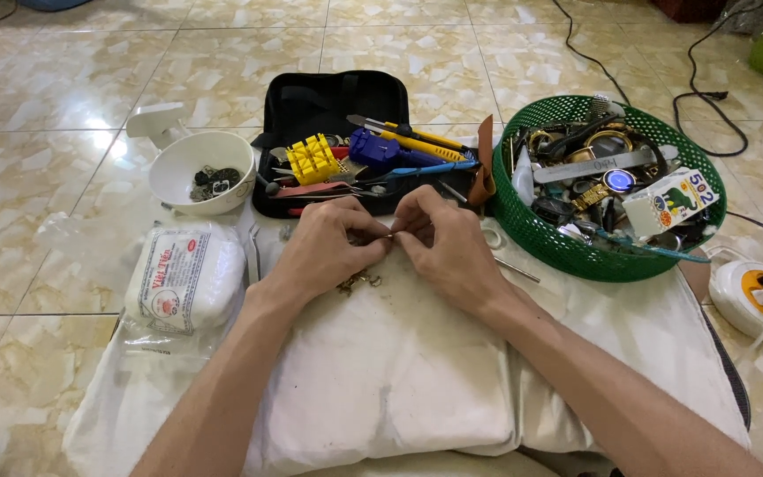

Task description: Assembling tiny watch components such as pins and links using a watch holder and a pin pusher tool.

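Pinching a small thin metal piece (388, 236) between them, the left hand (324, 247) and right hand (448, 243) meet fingertip to fingertip over a white cloth (399, 371) on the floor. Just below the left hand lies a small metal chain bit (357, 282); a black tool case (337, 115) sits beyond the hands, a green basket (523, 216) to the right.

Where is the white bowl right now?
The white bowl sits on the tiled floor at the left of the head view, between the black tool case and the white packet.
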